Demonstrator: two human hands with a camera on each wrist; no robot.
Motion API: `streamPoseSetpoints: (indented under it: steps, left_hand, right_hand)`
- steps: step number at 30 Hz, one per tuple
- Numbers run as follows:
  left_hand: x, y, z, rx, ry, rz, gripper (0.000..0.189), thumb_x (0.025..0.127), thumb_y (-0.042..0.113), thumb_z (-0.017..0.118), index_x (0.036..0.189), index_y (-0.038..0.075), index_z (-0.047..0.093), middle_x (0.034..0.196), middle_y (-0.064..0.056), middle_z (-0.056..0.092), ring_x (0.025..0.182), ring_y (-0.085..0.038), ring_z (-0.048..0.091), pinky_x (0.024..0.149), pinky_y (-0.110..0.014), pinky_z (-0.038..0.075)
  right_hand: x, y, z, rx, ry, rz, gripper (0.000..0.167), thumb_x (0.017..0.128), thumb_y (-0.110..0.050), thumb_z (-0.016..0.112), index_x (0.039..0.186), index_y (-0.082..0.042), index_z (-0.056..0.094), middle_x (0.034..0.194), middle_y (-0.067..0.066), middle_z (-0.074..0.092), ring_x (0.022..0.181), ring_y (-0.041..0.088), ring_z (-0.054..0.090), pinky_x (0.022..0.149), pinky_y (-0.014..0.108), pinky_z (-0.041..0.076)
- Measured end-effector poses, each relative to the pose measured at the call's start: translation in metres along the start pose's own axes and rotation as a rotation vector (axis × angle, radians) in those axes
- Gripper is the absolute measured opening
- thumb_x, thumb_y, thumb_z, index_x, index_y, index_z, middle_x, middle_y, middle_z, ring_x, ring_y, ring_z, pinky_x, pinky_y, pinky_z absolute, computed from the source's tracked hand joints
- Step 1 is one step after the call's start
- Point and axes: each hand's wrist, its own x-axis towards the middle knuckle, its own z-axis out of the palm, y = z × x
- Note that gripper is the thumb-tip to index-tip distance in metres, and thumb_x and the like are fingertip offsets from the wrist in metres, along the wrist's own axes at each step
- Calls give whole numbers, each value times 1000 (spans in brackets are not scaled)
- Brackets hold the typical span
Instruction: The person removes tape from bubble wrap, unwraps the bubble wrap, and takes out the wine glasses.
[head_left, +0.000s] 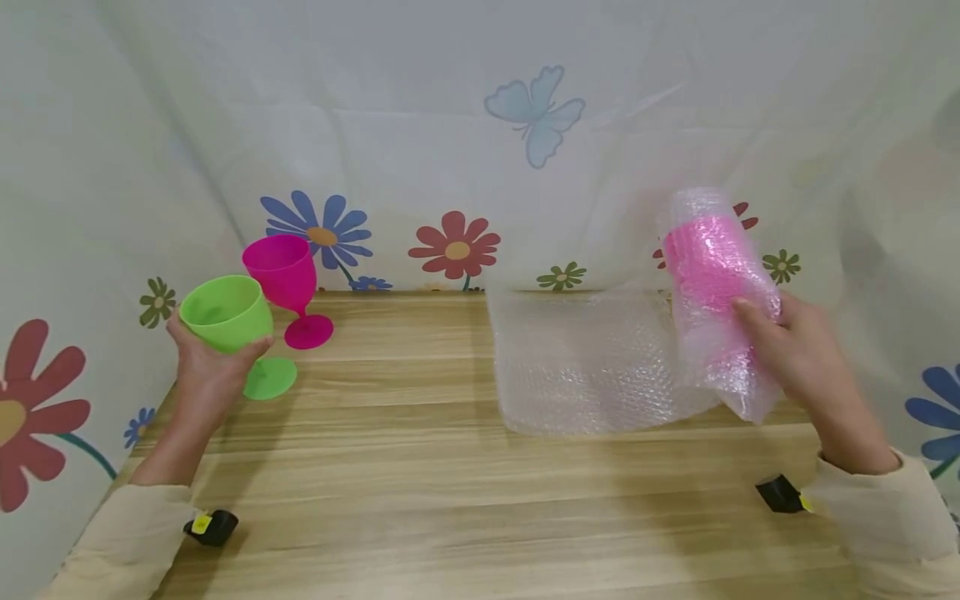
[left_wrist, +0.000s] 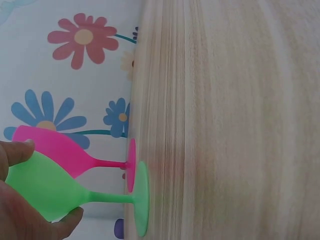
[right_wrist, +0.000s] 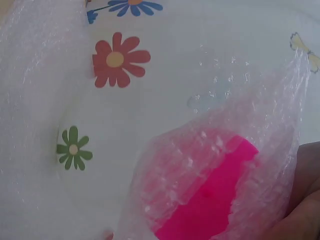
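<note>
There, my left hand (head_left: 210,375) curled round the green goblet (head_left: 228,321), which pointed upright; my right hand (head_left: 810,358) gripped the bubble-wrapped bundle (head_left: 708,271), long axis slanting, upper end leftward!

No lettering, brand or number can be read in any of the three views. In the head view, a small yellow label (head_left: 201,523) sits on a black device (head_left: 218,528) at the lower left of the frame — any marks too small to read. Another yellow patch (head_left: 806,502) adjoins a second black device (head_left: 779,493) at lower right — likewise unreadable.
</note>
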Motion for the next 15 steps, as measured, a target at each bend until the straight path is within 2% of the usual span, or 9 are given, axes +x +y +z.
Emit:
streamPoseSetpoints:
  steps: [8,15]
  left_hand:
    - [1,-1,0,-1,-3,1,104,94,20,76,159,27,-4,160,-14,27,141,-31,33,121,-44,29]
    - [0,-1,0,0,-10,-4,104,94,21,75,159,27,-6,160,-15,26,142,-32,32,121,-45,28]
  right_hand:
    - [-15,-30,29,74,-57,-85,60,109,-44,45,144,5,47,96,23,67,67,22,70,55,36,60]
    - [-30,-55,54,215,-179,-111,55,109,-43,47,141,1,48,96,21,68,71,27,73,59,40,62]
